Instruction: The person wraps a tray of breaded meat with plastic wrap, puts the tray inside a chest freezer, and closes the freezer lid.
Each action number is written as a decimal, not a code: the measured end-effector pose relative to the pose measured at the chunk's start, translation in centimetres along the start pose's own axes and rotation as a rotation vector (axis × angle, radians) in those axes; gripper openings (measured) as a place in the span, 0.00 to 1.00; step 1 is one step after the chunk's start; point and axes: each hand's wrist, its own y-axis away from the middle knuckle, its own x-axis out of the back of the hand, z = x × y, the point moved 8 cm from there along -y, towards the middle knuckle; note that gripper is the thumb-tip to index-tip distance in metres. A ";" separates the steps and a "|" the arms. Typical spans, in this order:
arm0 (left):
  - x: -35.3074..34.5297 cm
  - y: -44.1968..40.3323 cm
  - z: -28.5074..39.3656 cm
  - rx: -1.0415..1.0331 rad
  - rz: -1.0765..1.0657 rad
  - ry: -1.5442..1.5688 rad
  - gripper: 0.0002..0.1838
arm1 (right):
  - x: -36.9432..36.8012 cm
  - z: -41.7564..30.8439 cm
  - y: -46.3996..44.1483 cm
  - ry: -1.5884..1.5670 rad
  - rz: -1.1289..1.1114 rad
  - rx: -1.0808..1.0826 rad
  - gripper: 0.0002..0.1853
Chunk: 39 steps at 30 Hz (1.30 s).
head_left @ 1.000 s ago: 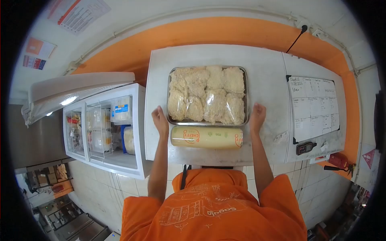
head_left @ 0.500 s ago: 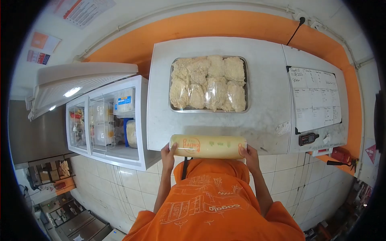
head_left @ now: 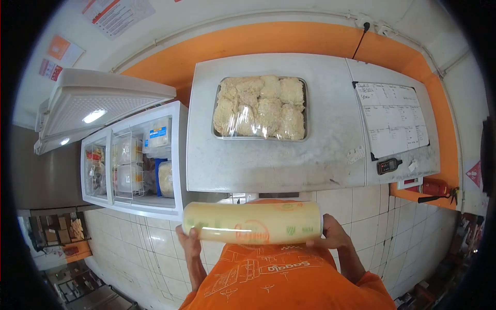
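A large roll of cling film [head_left: 253,223], yellowish with red and green print, lies level across the front of my orange shirt. My left hand [head_left: 189,242] grips its left end, with the thumb on the near side. Around the right end, my right hand [head_left: 331,235] is closed, thumb along the lower edge. Beyond the roll, a metal tray [head_left: 306,124] of breaded pieces [head_left: 248,106] rests on the white freezer lid [head_left: 325,129]. Shiny clear film covers the pieces. Neither hand touches the tray.
To the left stands an open chest freezer [head_left: 178,155] with wire baskets and containers, its lid [head_left: 103,98] raised. On the right are a written whiteboard [head_left: 395,124], a black handheld device [head_left: 389,166] and a red fire extinguisher [head_left: 434,187]. Tiled floor [head_left: 150,240] lies below.
The roll has come off the freezer's front edge, back towards my body, and looks larger. Both hands moved with it and still hold its ends. The view has shifted slightly.
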 end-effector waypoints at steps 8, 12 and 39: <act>10.7 0.9 7.9 -0.187 0.611 0.220 0.21 | -6.0 -13.6 2.9 0.156 -0.282 0.531 0.21; 10.8 -5.6 11.8 -0.435 0.562 -0.146 0.21 | -6.2 -14.2 1.0 0.177 -0.170 0.531 0.19; -59.6 -20.9 -2.0 -0.412 -1.115 -0.835 0.25 | 7.1 11.4 -8.4 -1.167 1.106 0.520 0.20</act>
